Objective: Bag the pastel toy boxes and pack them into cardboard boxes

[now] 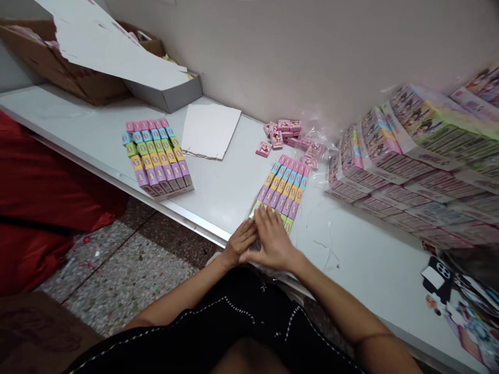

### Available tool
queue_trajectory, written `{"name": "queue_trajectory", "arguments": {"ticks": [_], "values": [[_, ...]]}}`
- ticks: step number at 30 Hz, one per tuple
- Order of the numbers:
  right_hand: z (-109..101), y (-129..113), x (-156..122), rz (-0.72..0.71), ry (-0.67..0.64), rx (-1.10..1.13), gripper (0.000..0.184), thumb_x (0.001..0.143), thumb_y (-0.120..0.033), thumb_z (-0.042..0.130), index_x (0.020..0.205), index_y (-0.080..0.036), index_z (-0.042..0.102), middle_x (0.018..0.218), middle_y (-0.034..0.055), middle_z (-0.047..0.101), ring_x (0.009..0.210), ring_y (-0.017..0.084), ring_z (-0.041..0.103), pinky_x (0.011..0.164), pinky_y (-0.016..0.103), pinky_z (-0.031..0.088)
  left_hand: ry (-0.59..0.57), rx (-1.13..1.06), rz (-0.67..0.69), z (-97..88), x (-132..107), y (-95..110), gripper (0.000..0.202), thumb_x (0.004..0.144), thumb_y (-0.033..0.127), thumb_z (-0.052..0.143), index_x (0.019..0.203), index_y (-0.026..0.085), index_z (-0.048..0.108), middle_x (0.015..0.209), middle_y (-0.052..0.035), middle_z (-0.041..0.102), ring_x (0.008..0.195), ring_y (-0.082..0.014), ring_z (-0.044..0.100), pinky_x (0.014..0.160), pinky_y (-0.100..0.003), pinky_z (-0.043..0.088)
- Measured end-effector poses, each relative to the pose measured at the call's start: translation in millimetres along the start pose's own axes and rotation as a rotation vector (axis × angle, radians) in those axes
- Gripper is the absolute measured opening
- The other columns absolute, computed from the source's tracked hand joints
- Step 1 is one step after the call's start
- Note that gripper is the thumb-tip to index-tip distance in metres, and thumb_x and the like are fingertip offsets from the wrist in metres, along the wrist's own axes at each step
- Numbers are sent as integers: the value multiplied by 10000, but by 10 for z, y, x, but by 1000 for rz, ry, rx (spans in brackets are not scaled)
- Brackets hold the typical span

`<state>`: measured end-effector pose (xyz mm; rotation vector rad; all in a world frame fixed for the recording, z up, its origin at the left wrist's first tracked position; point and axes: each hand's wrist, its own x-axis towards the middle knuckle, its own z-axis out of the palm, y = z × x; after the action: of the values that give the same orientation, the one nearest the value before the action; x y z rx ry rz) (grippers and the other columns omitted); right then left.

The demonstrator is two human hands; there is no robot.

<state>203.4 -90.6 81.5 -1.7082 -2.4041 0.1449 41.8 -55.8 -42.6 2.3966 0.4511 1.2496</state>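
Both my hands rest on the near end of a flat block of small pastel boxes (pixel 284 187) laid in rows at the white table's front edge. My right hand (pixel 273 240) lies fingers stretched over the nearest boxes. My left hand (pixel 238 241) sits beside it, fingers curled against the block's near left corner. A second, similar block of pastel boxes (pixel 156 157) lies further left, untouched. Loose pink boxes (pixel 284 135) are scattered by the wall behind.
Stacked shrink-wrapped cartons (pixel 409 161) fill the right side. A flat cardboard sheet (pixel 210 130), a grey box (pixel 171 93) and a brown carton (pixel 58 62) stand at the back left. Red cloth (pixel 35 197) lies on the speckled floor.
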Motion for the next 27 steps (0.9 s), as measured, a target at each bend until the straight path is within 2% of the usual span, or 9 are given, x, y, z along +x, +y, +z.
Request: {"name": "queue_trajectory", "arguments": {"ticks": [3, 5, 7, 13, 17, 20, 23, 25, 27], "values": [[278, -257, -402, -39, 110, -117, 1115, 787, -555, 710, 1555, 32, 154, 1603, 289, 128, 1510, 426, 2, 1200, 642, 156, 33, 28, 37, -6, 5, 21, 615, 1014, 385, 420, 1559, 143, 270, 1484, -190, 479, 1500, -270, 249, 1215, -569, 275], [434, -266, -473, -19, 214, -203, 886, 877, -254, 623, 1563, 14, 131, 1597, 267, 187, 1520, 379, 10, 1203, 627, 189, 43, 44, 39, -7, 20, 40, 585, 1011, 275, 396, 1563, 139, 257, 1478, -195, 483, 1499, -263, 252, 1199, -579, 297], [544, -233, -455, -1, 317, -252, 770, 906, -89, 484, 1571, -3, 105, 1583, 256, 240, 1523, 349, 47, 1193, 617, 240, 50, 52, 24, -8, 39, 56, 595, 988, 183, 396, 1565, 158, 254, 1481, -186, 483, 1501, -256, 249, 1184, -570, 330], [761, -238, -464, 8, 522, -248, 728, 953, -93, 425, 1575, -14, 54, 1570, 249, 263, 1512, 343, 139, 1177, 608, 301, 113, 50, 37, -56, 34, 190, 556, 972, 210, 480, 1516, 229, 367, 1522, -165, 435, 1480, -282, 316, 1129, -524, 427], [869, -259, -540, -3, 593, -195, 734, 962, -125, 463, 1579, -35, 77, 1600, 208, 191, 1518, 312, 131, 1205, 568, 274, 307, 294, -307, -63, -54, 323, 688, 924, 276, 584, 1532, 179, 275, 1549, -215, 359, 1469, -304, 327, 1133, -535, 398], [872, -282, -573, 15, 572, -70, 727, 960, -97, 412, 1590, -85, 49, 1617, 180, 163, 1519, 307, 129, 1196, 590, 278, 24, 503, -563, -17, -41, 327, 845, 849, 396, 651, 1502, 17, 270, 1545, -315, 302, 1502, -392, 200, 1188, -625, 227], [844, -327, -599, 22, 569, 62, 723, 956, -74, 366, 1597, -127, 36, 1626, 156, 174, 1519, 300, 133, 1196, 605, 263, -271, 606, -705, 83, 69, 247, 694, 854, 324, 599, 1416, -29, 400, 1530, -335, 316, 1508, -391, 172, 1219, -611, 118], [816, -360, -615, 22, 578, 137, 711, 961, -77, 343, 1600, -151, 38, 1628, 143, 192, 1521, 287, 129, 1202, 607, 247, -246, 579, -729, 171, 139, 179, 597, 876, 259, 539, 1397, -7, 418, 1515, -308, 370, 1506, -348, 218, 1231, -575, 134], [772, -383, -631, 31, 568, 198, 704, 969, -86, 331, 1601, -170, 31, 1628, 138, 199, 1523, 279, 119, 1202, 614, 236, -105, 456, -687, 258, 173, 125, 539, 901, 247, 493, 1390, 36, 410, 1478, -270, 449, 1474, -314, 318, 1226, -566, 187]]}}
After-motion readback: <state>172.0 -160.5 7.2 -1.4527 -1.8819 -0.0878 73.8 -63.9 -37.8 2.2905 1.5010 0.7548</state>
